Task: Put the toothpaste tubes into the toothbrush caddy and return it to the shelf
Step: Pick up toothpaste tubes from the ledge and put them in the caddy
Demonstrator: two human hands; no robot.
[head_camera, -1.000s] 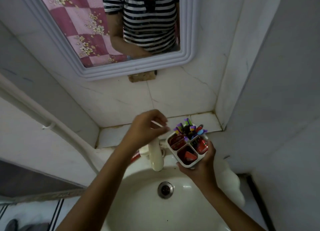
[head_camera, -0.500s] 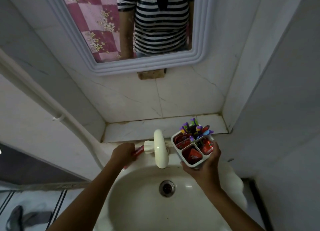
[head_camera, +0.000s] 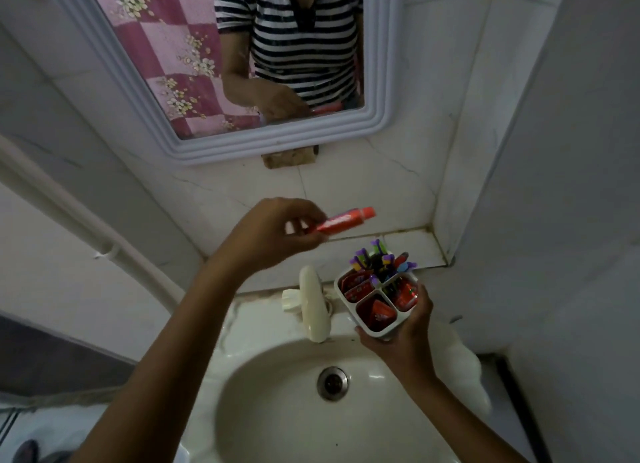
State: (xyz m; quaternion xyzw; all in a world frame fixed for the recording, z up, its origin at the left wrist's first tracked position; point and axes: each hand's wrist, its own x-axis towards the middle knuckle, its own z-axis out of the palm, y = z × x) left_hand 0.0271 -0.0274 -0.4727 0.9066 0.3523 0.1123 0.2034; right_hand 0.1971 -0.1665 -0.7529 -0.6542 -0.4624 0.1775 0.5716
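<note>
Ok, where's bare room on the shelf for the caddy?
The tiled shelf is bare from the left wall to the faucet; the corner patch behind the caddy is also free. The caddy is crowded with toothbrushes and tubes.

Glossy ceramic sink (head_camera: pixel 284 410), plastic caddy (head_camera: pixel 388 327)

Left hand (head_camera: pixel 273 234) risen from sink edge, now gripping red toothpaste tube (head_camera: pixel 104 222) (cap pointing right)
</note>
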